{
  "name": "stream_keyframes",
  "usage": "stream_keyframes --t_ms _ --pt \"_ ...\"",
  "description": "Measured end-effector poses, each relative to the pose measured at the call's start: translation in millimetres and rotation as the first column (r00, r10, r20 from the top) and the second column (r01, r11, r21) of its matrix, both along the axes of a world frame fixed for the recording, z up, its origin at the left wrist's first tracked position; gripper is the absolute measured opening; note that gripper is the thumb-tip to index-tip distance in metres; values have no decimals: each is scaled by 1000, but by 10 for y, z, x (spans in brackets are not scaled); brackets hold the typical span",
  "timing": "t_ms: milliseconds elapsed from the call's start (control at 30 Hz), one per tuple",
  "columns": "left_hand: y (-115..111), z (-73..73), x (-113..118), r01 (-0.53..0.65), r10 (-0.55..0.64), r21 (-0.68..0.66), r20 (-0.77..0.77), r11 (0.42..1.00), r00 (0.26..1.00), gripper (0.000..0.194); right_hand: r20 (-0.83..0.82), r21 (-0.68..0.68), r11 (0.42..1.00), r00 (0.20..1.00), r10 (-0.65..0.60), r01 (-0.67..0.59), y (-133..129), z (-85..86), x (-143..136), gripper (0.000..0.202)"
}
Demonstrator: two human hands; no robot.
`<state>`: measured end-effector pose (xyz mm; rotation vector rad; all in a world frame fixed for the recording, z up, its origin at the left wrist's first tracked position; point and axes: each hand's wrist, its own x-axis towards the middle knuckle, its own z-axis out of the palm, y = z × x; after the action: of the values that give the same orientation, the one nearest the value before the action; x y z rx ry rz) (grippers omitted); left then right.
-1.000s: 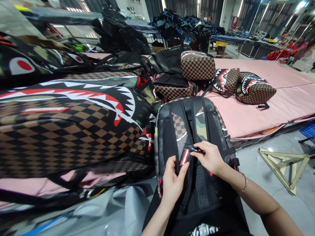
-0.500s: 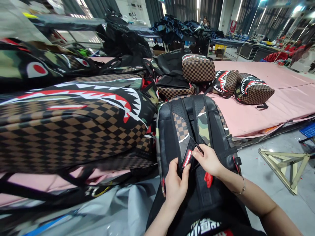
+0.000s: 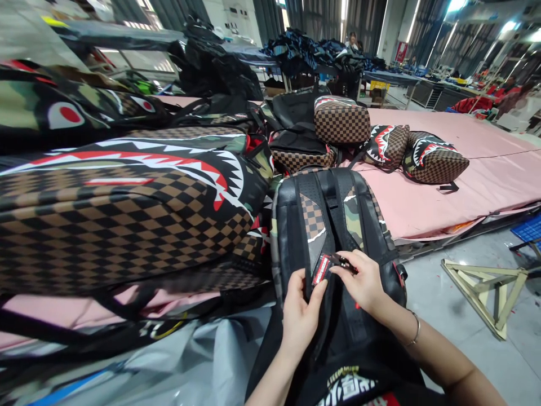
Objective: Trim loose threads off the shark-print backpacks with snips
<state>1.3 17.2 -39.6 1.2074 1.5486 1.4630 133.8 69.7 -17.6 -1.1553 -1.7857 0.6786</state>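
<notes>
A black backpack with checkered and camouflage patches on its shoulder straps lies back side up in front of me. My left hand is closed on one shoulder strap, fingers and thumb either side of a red label with white lettering. Beside the label, my right hand pinches a small dark tool or piece, partly hidden by the fingers; what it is I cannot make out. The right fingertips touch the strap near the label's upper edge.
Large shark-mouth checkered bags fill the left. Smaller checkered bags sit on the pink-covered table. Grey sheeting hangs at lower left. A cream metal frame stands on the floor at right. A person is far back.
My right hand has turned and shifted slightly right, with the dark item now lower beside the label. The red thing under my right hand is now mostly hidden.
</notes>
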Motion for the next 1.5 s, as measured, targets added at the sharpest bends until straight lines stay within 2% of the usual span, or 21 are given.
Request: stream_keyframes --t_ms 167,333,567,700,767,833,900,933,967,1000,1067,1100,1200,1367,1500 --pt "24 -67 -13 -31 29 -22 -86 999 996 26 3 0 1000 1000 -31 31 67 -120 -52 13" --pt "54 -134 -52 -45 43 -15 -98 999 994 27 42 -35 998 998 -46 47 114 -214 -116 8" --pt "104 -204 -37 -72 66 -25 -182 997 981 32 257 -122 988 965 -57 91 94 -103 -127 9" --pt "116 -223 -48 -108 86 -39 -366 993 927 34 292 -213 976 956 14 51 117 -42 -123 9" --pt "118 -218 -51 -125 88 -49 -461 991 883 34 167 -374 927 982 92 -23 130 -9 -129 13" --pt "122 -193 -45 -108 69 -55 -475 993 877 32 -98 -576 793 980 172 -197 129 20 -138 22" --pt "127 -147 -32 -55 29 -58 -380 997 925 28 -376 -657 644 911 172 -393 120 35 -137 24" --pt "129 -120 -24 -31 12 -57 -302 998 953 27 -461 -646 627 877 135 -436 119 34 -126 25" --pt "131 -94 -16 -14 1 -57 -219 998 976 26 -504 -620 657 859 85 -429 123 26 -107 26" --pt "132 -72 -11 -4 -4 -59 -139 998 990 25 -515 -586 715 857 33 -380 133 12 -79 27" --pt "130 -47 -4 8 -9 -68 -18 998 1000 26 -478 -514 830 876 -67 -217 163 -33 -4 28" --pt "127 -47 -3 13 -11 -71 24 997 1000 26 -448 -485 862 888 -101 -147 178 -60 35 28" --pt "121 -85 1 22 -14 -68 108 997 994 26 -355 -416 908 928 -111 -51 181 -134 111 26" --pt "127 -128 16 22 -12 -59 168 998 986 30 -247 -292 954 969 -11 -64 71 -186 21 25" --pt "125 -91 26 75 -65 -50 167 996 984 30 -140 -124 988 984 -108 91 45 -234 -85 27"
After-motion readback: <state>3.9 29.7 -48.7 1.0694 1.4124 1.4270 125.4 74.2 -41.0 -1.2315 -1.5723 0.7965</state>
